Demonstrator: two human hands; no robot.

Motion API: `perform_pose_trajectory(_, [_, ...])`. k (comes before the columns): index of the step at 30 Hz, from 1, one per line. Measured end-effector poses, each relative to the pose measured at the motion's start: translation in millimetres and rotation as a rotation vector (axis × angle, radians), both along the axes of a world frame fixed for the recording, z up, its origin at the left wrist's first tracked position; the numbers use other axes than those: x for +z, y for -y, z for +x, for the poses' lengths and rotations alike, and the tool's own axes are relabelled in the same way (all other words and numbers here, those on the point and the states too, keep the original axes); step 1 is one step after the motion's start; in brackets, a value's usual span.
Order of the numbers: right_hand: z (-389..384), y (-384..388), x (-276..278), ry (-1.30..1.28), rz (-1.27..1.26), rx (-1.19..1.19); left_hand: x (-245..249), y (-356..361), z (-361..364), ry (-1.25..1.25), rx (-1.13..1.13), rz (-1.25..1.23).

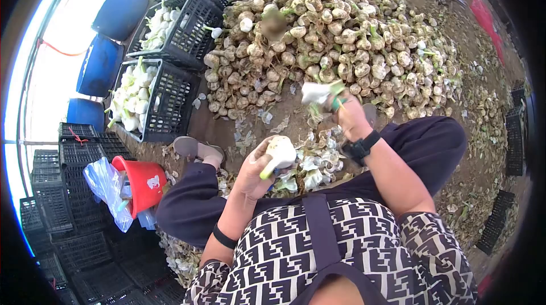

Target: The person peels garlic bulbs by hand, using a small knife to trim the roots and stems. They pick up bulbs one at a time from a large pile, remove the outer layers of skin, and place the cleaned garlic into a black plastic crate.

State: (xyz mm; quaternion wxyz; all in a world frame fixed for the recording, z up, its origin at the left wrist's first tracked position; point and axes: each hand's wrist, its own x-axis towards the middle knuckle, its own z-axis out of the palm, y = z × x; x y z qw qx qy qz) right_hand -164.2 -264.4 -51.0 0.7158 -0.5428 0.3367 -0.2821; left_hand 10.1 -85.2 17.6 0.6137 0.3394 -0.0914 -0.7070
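My left hand [254, 169] is closed around a white, peeled garlic bulb [281, 152], its short green stem pointing down and left. To the right and higher up, my right hand [348, 112] is closed on something with a green part, blurred by motion; pale peel and a bit of green stem [321, 92] show at its fingers. The two hands are apart. Beyond them lies a large heap of unpeeled, soil-stained garlic bulbs [341, 37]. Loose white skins [314, 169] cover the ground between my legs.
Black crates [170, 97] at the left hold cleaned white garlic [135, 100]. A red bucket [149, 182] with a plastic bag stands by my left knee. Stacked black crates [79, 214] and blue barrels [100, 66] line the left side. More crates [495, 222] lie at the right.
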Motion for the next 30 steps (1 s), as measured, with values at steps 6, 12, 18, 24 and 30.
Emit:
perform_pose_trajectory(6, [26,-47,54,-0.577,-0.647,0.448,-10,4,3,0.068,0.239,0.124])
perform_pose_trajectory(12, [41,-59,62,-0.125,-0.685,0.145,-5,10,-1,0.070,0.327,0.151])
perform_pose_trajectory(18, [40,-66,64,-0.306,-1.106,0.200,-9,10,-4,0.103,0.321,0.108])
perform_pose_trajectory(24, [38,-58,60,-0.285,-1.070,0.221,-13,2,-14,0.241,0.193,0.157])
perform_pose_trajectory(30, [36,-65,69,-0.199,-0.917,0.147,0,6,-10,0.191,0.257,0.173])
